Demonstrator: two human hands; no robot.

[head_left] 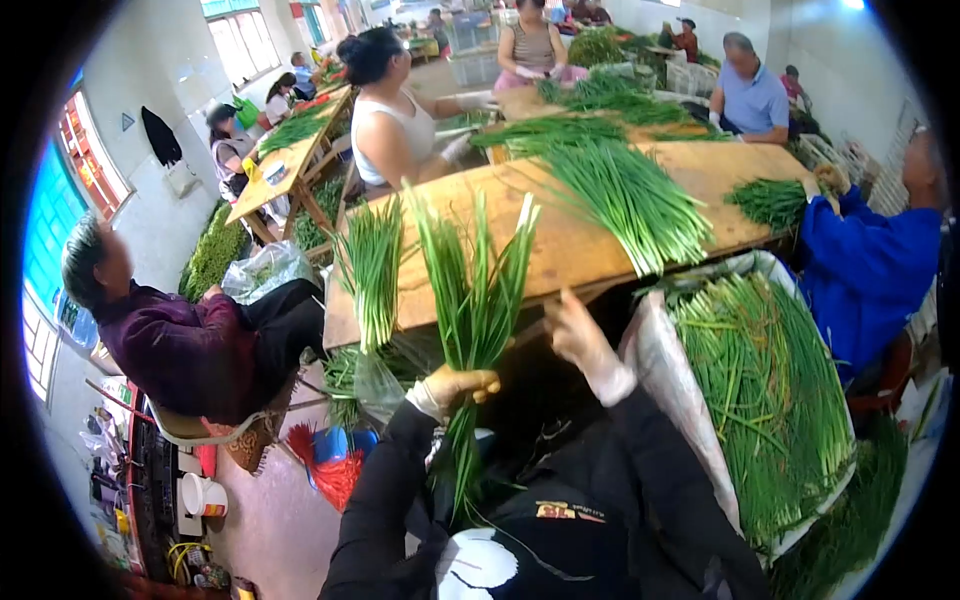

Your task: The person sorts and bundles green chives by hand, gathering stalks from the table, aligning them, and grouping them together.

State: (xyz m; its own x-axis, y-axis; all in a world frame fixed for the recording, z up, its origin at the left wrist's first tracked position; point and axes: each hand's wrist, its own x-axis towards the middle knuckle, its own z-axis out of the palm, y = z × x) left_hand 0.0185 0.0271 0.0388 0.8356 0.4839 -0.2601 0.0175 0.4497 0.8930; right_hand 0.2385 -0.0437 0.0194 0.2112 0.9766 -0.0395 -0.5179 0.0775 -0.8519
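Note:
A bunch of long green stalks (475,310) stands upright in front of me, its lower end hanging below my left hand (455,387), whose fingers are wrapped round it. My right hand (580,335) is raised just right of the bunch, near the table edge, with fingers apart and nothing in it. Both hands look gloved. On the wooden table (560,262) lies a small bundle of stalks (372,275) at the left and a larger pile (630,205) beyond my right hand.
At my right is a large lined container (765,390) full of green stalks. A person in blue (865,275) sits beyond it; a person in dark purple (190,345) sits at the left. Red ties (330,470) hang over a blue container. Other people work around tables behind.

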